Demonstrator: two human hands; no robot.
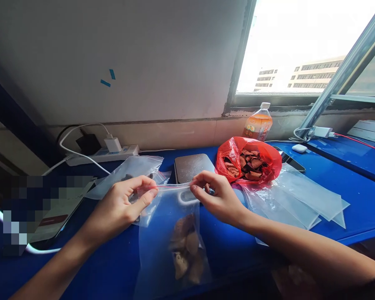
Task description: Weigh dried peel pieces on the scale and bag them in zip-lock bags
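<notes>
Zip bag [154, 246], translucent and slightly milky, hangs upright at the near middle of the scene, over the near part of the blue table [331, 166]. A thin red line runs along its top seal, which is stretched nearly level, and the film below looks smooth with soft highlights. Brown and tan dried pieces [187, 250], curved and uneven, gather low and toward its right side, blurred by the plastic.

The left hand [123, 204] pinches the top edge at its left end, thumb and index fingertips closed on the strip; the right hand [218, 196] pinches the right end in the same way.

Just beyond the bag lies a flat silver-topped device [195, 162]. Farther right, a red plastic bag [274, 162] gapes around reddish-brown pieces [251, 164], with an orange drink bottle [261, 125] behind it and flat clear bags [312, 191] fanned out on its near right. Another clear bag [136, 164] with dark contents lies left, before a power strip [104, 157].
</notes>
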